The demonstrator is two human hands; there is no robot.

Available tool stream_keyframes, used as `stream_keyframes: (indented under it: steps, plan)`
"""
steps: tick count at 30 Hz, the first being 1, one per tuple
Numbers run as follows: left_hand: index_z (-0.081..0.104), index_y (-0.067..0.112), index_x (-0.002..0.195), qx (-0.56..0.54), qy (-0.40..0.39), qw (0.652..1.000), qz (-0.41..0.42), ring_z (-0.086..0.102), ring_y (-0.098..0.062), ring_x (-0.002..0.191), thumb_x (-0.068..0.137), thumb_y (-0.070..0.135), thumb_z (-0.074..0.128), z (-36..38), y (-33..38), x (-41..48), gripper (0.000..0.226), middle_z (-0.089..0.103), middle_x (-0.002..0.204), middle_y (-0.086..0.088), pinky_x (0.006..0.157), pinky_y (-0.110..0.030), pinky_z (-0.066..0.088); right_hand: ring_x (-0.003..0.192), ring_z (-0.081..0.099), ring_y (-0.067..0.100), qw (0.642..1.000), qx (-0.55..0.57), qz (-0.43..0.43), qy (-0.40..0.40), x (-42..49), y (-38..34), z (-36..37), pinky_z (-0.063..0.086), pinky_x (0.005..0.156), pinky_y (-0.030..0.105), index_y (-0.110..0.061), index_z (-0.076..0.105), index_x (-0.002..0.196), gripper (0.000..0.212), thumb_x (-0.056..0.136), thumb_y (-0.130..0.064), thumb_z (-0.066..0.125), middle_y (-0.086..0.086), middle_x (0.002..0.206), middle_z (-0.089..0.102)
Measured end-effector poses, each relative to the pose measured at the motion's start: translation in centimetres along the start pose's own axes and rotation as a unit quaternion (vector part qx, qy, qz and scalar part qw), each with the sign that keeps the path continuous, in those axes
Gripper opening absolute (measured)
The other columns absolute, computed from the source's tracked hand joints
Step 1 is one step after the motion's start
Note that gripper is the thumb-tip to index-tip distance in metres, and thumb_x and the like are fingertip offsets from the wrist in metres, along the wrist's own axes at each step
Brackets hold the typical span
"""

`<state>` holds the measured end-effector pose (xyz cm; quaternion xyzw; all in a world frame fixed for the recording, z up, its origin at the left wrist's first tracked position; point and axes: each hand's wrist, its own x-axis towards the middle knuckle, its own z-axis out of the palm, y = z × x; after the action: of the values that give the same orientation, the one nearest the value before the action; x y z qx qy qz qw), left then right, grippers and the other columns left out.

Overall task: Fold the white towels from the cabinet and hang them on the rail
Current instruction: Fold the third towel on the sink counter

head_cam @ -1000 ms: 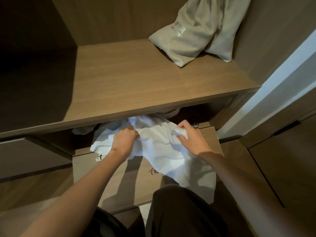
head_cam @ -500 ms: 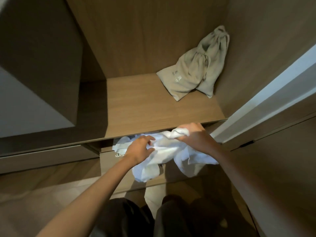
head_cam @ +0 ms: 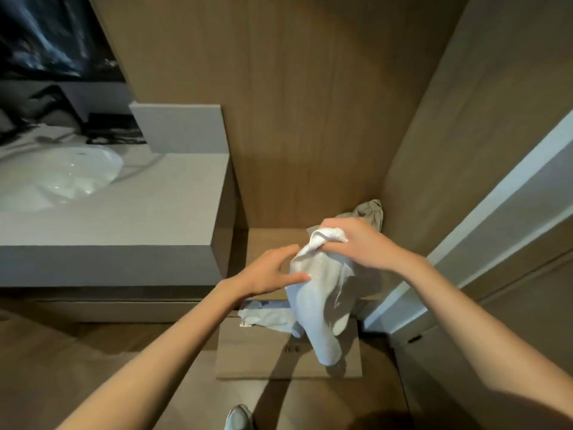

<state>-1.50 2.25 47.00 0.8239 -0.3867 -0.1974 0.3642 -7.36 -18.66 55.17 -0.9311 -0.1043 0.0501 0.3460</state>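
A white towel [head_cam: 322, 299] hangs bunched in front of the open wooden cabinet [head_cam: 310, 119]. My right hand [head_cam: 356, 243] grips its top edge from above. My left hand [head_cam: 273, 271] is beside the towel on its left, fingers straight, the fingertips touching the cloth. More white cloth [head_cam: 266, 318] spills over the front of the pulled-out drawer [head_cam: 263, 352] below the shelf. No rail is in view.
A grey cloth bag [head_cam: 370, 214] sits on the cabinet shelf behind my right hand. A grey vanity counter [head_cam: 139, 218] with a white basin [head_cam: 62, 178] stands to the left. A pale door edge [head_cam: 483, 218] runs along the right. A shoe [head_cam: 237, 417] shows at the bottom.
I have stood up and the view has risen; the counter and basin came into sight. The towel was lifted out of the drawer, and my left hand let go of its grip.
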Motion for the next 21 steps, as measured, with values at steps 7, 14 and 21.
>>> stream_keyframes:
  steps: [7, 14, 21]
  plan:
    - [0.052, 0.013, 0.085, -0.013, 0.144, 0.989, 0.039, 0.051, -0.013, 0.065, 0.077, 0.049, 0.068, -8.7, 6.9, -5.5, 0.04, 0.056, 0.075, 0.003, 0.061, -0.03, 0.044, 0.095, 0.063, 0.013, 0.993, -0.004, -0.065, 0.101, -0.9, -8.5, -6.7, 0.045, 0.086, 0.029, -0.02, 0.07, 0.101, 0.021, 0.094, -0.037, 0.059, -0.009, 0.095, 0.069]
    - [0.055, 0.035, 0.082, 0.107, 0.195, 0.975, 0.013, 0.046, -0.005, 0.06, 0.086, 0.051, 0.052, -15.5, 6.5, -13.2, 0.016, 0.051, 0.065, 0.008, 0.055, -0.02, 0.031, 0.104, 0.061, 0.013, 0.979, -0.064, -0.079, 0.178, -0.3, -14.9, -6.9, 0.048, 0.089, 0.051, -0.045, 0.065, 0.104, 0.029, 0.088, -0.054, 0.043, -0.019, 0.105, 0.069]
    - [0.057, 0.016, 0.071, 0.167, 0.248, 0.937, -0.183, 0.051, -0.02, 0.062, 0.097, 0.042, 0.049, -20.0, -1.6, -20.8, 0.038, 0.055, 0.065, -0.004, 0.058, -0.034, 0.035, 0.104, 0.057, 0.018, 0.962, -0.142, -0.047, 0.227, 3.1, -18.8, -3.4, 0.042, 0.073, 0.034, -0.035, 0.065, 0.112, 0.024, 0.1, -0.028, 0.046, -0.01, 0.108, 0.067]
